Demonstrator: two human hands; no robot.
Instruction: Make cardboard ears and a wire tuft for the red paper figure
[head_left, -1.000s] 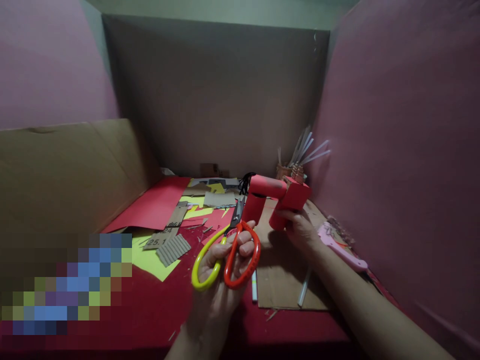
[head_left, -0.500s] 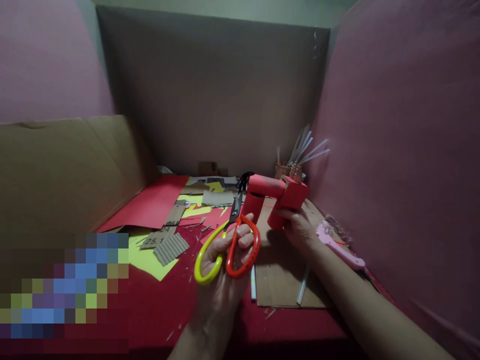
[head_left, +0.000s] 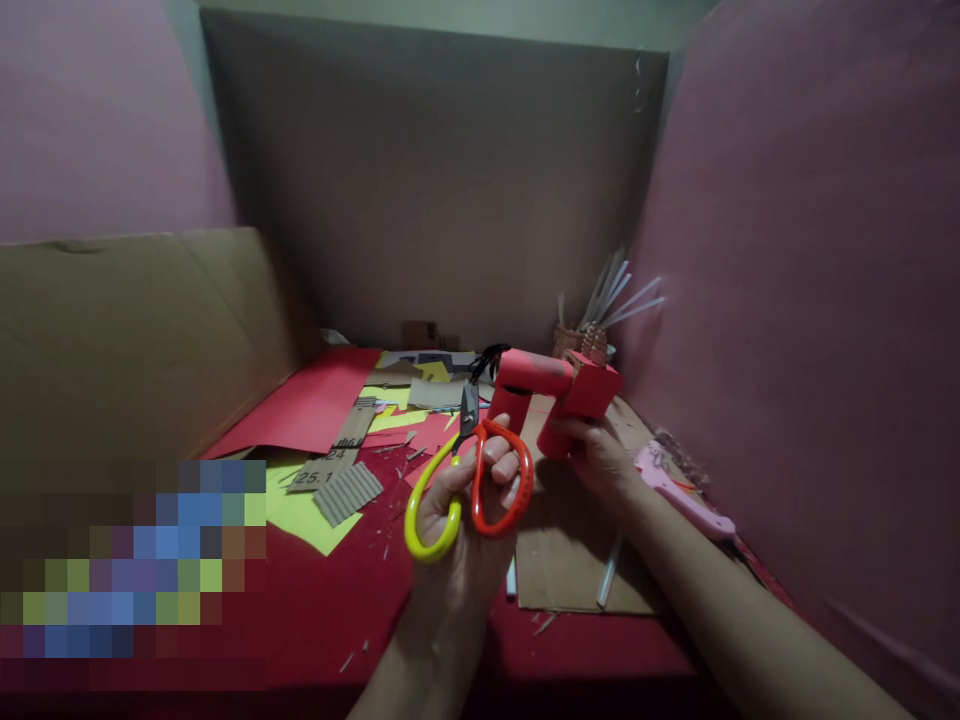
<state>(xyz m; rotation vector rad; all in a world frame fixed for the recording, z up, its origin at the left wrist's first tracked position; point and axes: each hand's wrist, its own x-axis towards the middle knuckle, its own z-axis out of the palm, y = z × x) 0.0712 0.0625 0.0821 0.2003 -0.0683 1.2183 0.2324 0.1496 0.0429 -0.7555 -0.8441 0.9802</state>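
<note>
My left hand (head_left: 457, 520) is closed on a pair of scissors (head_left: 469, 415) with one yellow and one red handle loop. Their dark blades point up and away from me, beside black strands (head_left: 489, 362) at the left end of a red paper model (head_left: 534, 372). That model is made of tubes and a box-like block, with brown coiled pieces (head_left: 594, 343) standing on top of the block. From below, my right hand (head_left: 604, 455) grips the model by its right tube. Some of my right fingers are hidden behind the model.
A cardboard sheet (head_left: 555, 570) lies under the model, with white sticks (head_left: 609, 575) on it. Paper scraps and a red sheet (head_left: 307, 410) spread to the left. A pink tool (head_left: 690, 505) lies right, a pot of white sticks (head_left: 568, 340) behind. Tall panels enclose the table.
The handle loops of the scissors have shifted slightly right with my left hand and come closer together. The model stays almost in place in my right hand.
</note>
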